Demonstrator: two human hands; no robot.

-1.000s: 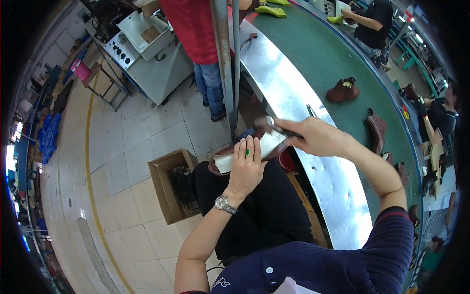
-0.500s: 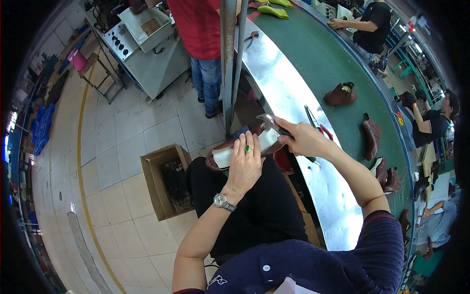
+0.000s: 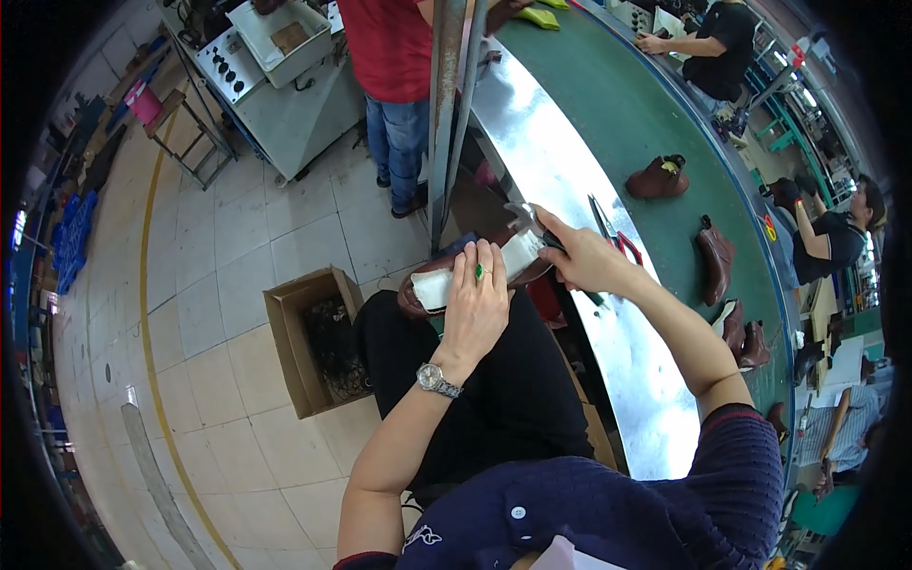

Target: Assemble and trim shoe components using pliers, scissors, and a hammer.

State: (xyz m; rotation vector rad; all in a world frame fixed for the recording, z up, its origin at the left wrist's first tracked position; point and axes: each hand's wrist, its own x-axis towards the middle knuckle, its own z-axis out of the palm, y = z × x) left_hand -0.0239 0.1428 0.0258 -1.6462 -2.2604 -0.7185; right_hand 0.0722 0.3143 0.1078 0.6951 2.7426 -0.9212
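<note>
A brown leather shoe [image 3: 408,299] rests sole up across my lap, with a white sheet-like piece [image 3: 433,288] along its underside. My left hand [image 3: 478,296] lies over the middle of both, fingers close together and clasping the shoe; the thumb side is partly hidden. At the shoe's right end, my right hand [image 3: 591,258] is closed round the dark handle of a hammer. The metal hammer head [image 3: 519,211] is just above that end of the white piece. Whether it touches I cannot tell.
Red-handled scissors [image 3: 613,228] lie on the shiny metal ledge [image 3: 541,119]. Several brown shoes [image 3: 714,258] stand on the green conveyor [image 3: 608,104]. A cardboard box [image 3: 290,347] is left of my knees. A metal post [image 3: 445,123] rises ahead, near a person in red [image 3: 389,52].
The hammer head has risen slightly from the shoe's right end, while my left hand keeps its place on the shoe. The view has shifted a little, and the person in red has moved.
</note>
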